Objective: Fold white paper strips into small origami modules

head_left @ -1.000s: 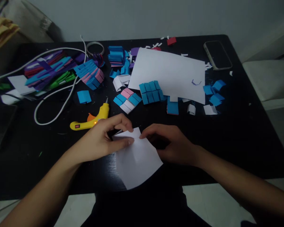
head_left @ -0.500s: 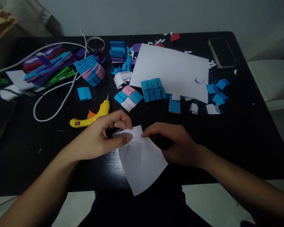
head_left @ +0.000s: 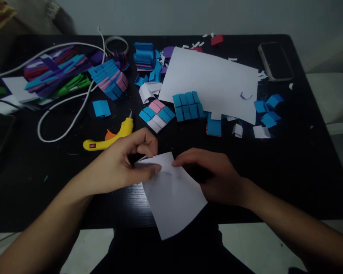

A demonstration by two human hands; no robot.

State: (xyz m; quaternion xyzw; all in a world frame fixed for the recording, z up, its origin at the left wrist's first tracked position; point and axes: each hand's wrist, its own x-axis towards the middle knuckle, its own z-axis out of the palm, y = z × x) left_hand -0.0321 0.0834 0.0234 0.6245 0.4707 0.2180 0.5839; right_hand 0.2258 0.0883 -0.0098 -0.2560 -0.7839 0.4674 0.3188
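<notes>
Two hands on one small white sheet (head_left: pixel 177 205), right between them, long axis running toward the person's body, near end past the tabletop (head_left: pixel 288 175) edge. Left hand (head_left: pixel 122 163) looks nearly closed, thumb over the far end, pinching it; right hand (head_left: pixel 214 173) is half-curled, index at the right edge, can't tell if it's gripping. Both seem about equally near.
</notes>
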